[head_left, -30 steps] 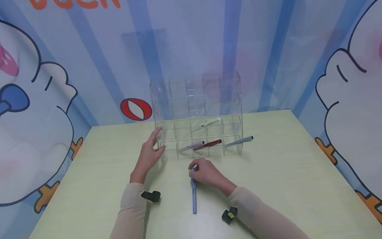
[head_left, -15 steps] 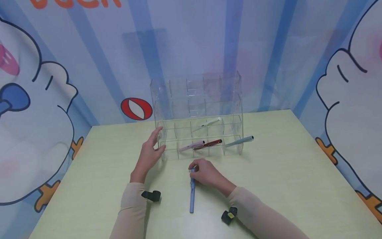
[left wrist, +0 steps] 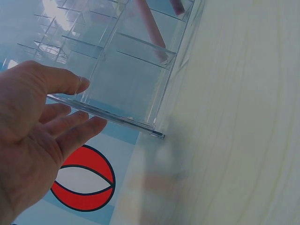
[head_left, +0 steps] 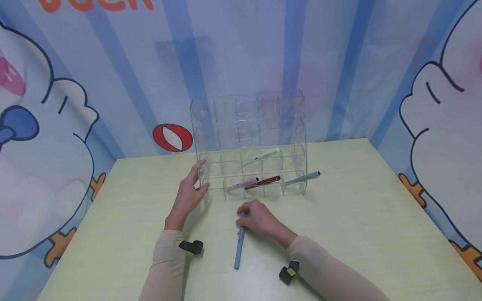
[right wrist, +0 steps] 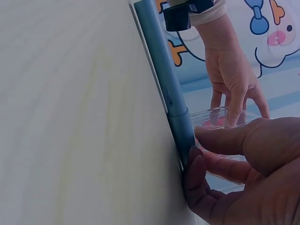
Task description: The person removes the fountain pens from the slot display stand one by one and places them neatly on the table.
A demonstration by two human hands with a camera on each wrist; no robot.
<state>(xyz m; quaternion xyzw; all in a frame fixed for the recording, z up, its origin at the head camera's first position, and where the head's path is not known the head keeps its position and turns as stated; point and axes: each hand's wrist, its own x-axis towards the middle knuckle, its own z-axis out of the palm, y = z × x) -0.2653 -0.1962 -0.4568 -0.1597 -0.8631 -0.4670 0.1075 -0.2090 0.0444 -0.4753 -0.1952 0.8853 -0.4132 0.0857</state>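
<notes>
We had our left hand (head_left: 187, 196) with a wide, loose grip, fingers straight against the left wall of the clear rack (head_left: 250, 146). The rack stood on the tabletop (head_left: 357, 217), with a pink pen (head_left: 242, 184), a red pen (head_left: 263, 181) and a grey pen (head_left: 301, 178) lying in its front row. Just right of that grip, our right hand (head_left: 260, 218) pinched the upper end of a blue pen (head_left: 238, 251), which lay on the tabletop and pointed back toward us.
</notes>
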